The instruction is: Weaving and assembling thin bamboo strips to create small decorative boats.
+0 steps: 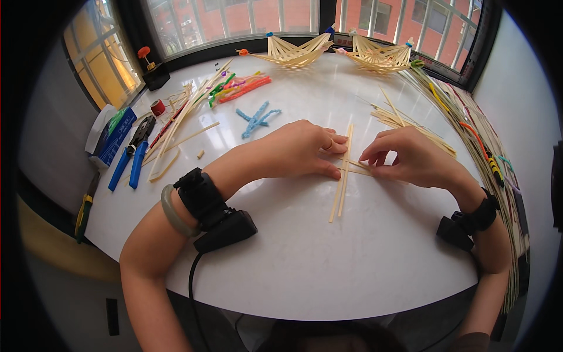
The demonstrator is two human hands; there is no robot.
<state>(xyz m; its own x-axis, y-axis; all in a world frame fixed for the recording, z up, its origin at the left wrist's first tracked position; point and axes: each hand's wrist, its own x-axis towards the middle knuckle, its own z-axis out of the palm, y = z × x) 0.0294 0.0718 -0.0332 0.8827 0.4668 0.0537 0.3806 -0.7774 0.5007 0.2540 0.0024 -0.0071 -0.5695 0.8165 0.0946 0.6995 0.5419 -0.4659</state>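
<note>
Two long pale bamboo strips (341, 196) lie side by side on the white table, running away from me. Shorter bamboo strips (355, 166) cross them, forming a small cross between my hands. My left hand (308, 151), with a ring on one finger, holds the crossing from the left, thumb and fingers pressed on the strips. Their left ends are hidden under that hand. On the other side, my right hand (402, 155) pinches the right end of the crosswise strips between thumb and fingers. Black devices are strapped to both wrists.
Beyond my right hand lies a pile of bamboo strips (419, 130). Light-blue twisted pieces (255, 119), coloured fuzzy stems (240, 88) and blue-handled pliers (136, 158) lie left. Two woven bamboo pieces (299, 54) stand by the window. Long stalks (469, 132) line the right edge.
</note>
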